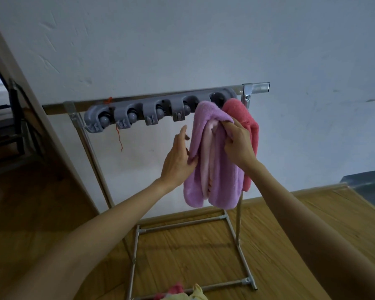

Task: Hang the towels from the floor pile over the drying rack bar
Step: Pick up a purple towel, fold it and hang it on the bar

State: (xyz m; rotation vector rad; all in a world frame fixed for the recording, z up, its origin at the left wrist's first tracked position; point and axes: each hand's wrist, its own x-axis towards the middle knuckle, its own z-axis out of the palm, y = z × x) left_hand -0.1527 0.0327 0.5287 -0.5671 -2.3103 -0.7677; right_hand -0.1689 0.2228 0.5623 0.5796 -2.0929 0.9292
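Note:
A purple towel (217, 182) with a pale pink inner side hangs over the right part of the drying rack bar (139, 100). My right hand (238, 144) grips a fold of it near the top. My left hand (178, 156) pinches its left edge between thumb and fingers, the index finger pointing up. A red-pink towel (250, 126) hangs on the bar just right of the purple one, partly behind my right hand. The floor pile (182, 293) shows as pink and yellow cloth at the bottom edge.
A grey plastic holder strip (139, 114) with several clips is fixed along the bar's left and middle. The rack's metal legs (240, 254) stand on a wooden floor against a white wall. A doorway and dark furniture lie at left.

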